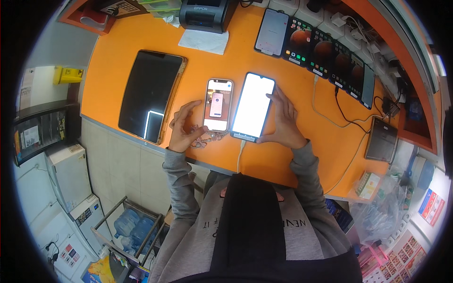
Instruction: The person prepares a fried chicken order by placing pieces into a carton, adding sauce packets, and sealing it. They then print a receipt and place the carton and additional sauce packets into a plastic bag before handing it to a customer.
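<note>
Two smartphones lie side by side on the orange desk (pixel 219 63) in front of me. The smaller phone (pixel 217 105) shows a picture of a phone on its lit screen. My left hand (pixel 184 125) is beside it, fingers apart, thumb at its lower left corner. A beaded strap (pixel 209 139) lies below that phone, partly under it and my hand. The larger phone (pixel 253 106) has a bright, mostly white screen, and a white cable (pixel 240 155) meets its bottom edge. Around its right side curves my right hand (pixel 285 118), fingertips on the upper right edge and thumb at the lower right corner.
A tablet in a worn case (pixel 150 95) lies to the left. At the back stands an EPPOS printer (pixel 208 16) by a white paper sheet (pixel 204 40). Several phones (pixel 297 40) line the back right, with charging cables (pixel 329 118). A dark device (pixel 381 139) sits farther right.
</note>
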A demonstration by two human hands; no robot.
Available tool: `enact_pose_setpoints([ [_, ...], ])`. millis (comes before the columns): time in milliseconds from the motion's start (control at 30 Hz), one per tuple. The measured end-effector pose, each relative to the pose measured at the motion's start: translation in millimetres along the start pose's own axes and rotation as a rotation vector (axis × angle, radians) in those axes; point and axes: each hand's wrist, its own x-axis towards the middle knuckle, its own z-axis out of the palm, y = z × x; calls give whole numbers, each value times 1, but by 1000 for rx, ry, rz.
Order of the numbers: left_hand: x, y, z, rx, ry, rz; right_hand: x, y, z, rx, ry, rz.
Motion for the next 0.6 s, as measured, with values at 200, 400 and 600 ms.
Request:
enact_pose_setpoints([
  [200,-1,-3,0,-13,-1,8,-5,-1,1,-32,20,-1],
  [400,0,-2,0,-18,1,-3,-5,-1,0,-77,12,-7],
  [600,0,-2,0,-34,4,-3,-9,-9,-1,22,-4,14],
])
